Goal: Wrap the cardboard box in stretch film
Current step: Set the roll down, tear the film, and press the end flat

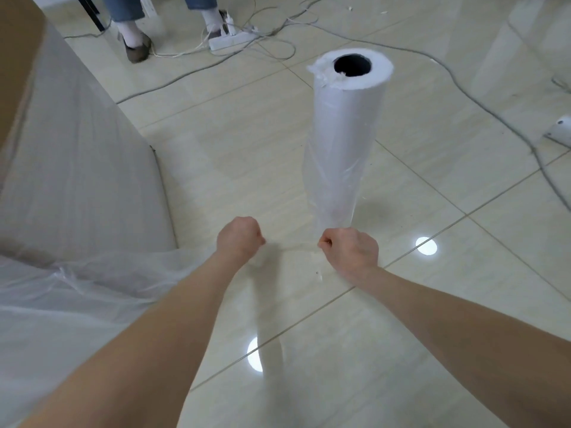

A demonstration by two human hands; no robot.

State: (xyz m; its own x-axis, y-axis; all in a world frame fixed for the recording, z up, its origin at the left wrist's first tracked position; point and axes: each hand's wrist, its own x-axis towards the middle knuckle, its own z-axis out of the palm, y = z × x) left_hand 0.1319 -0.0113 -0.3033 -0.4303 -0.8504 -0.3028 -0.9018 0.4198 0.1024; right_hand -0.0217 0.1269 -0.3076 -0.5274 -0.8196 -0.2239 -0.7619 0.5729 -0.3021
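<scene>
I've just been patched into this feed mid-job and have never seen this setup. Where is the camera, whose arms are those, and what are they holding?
There is no machine here. One wide-angle camera sits on a person's head and looks down past their own bare arms. The left hand and right hand each grip one end of a twisted strand of film, pulled taut between them. Just beyond the right hand, a roll of stretch film stands upright on the tiled floor, its hollow core facing the camera. On the left is the cardboard box. Its side is already covered in film, and loose film trails from it toward the left hand. At the top edge are another person's legs, a power strip and cables.
</scene>
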